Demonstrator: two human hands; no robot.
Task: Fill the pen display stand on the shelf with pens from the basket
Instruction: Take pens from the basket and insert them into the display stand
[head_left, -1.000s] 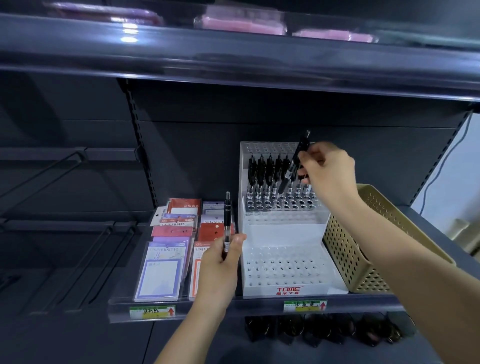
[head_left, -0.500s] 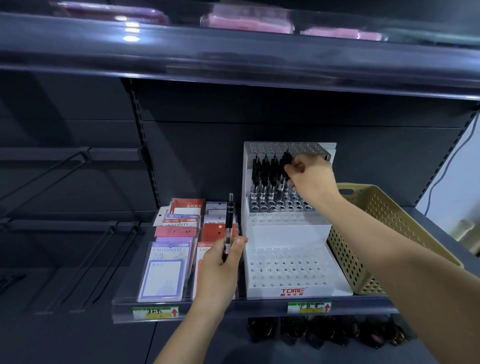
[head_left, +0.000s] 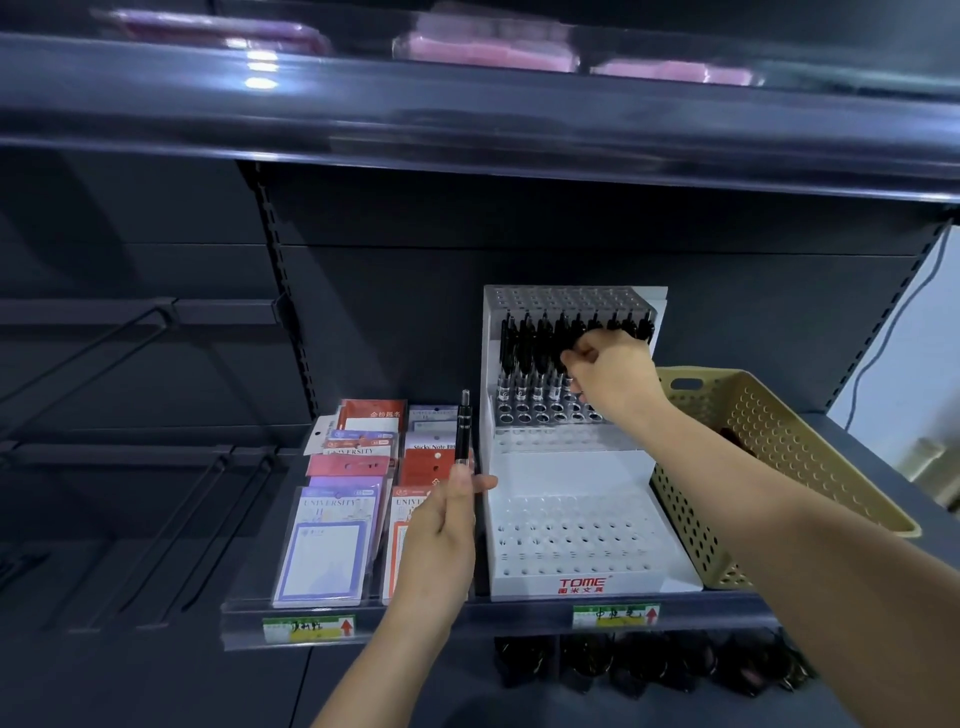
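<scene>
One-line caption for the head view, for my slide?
Right hand pinches a pen in the upper row of the display stand; left hand holds a spare pen upright.

One pen display stand (head_left: 571, 467), one basket (head_left: 779, 441), two hands (head_left: 441, 535) (head_left: 613, 374), one loose pen (head_left: 462, 431), two price labels (head_left: 309, 629) (head_left: 615, 616)

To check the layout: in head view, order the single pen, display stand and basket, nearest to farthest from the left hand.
1. Single pen, held in the left hand.
2. Display stand, just right.
3. Basket, far right.
</scene>
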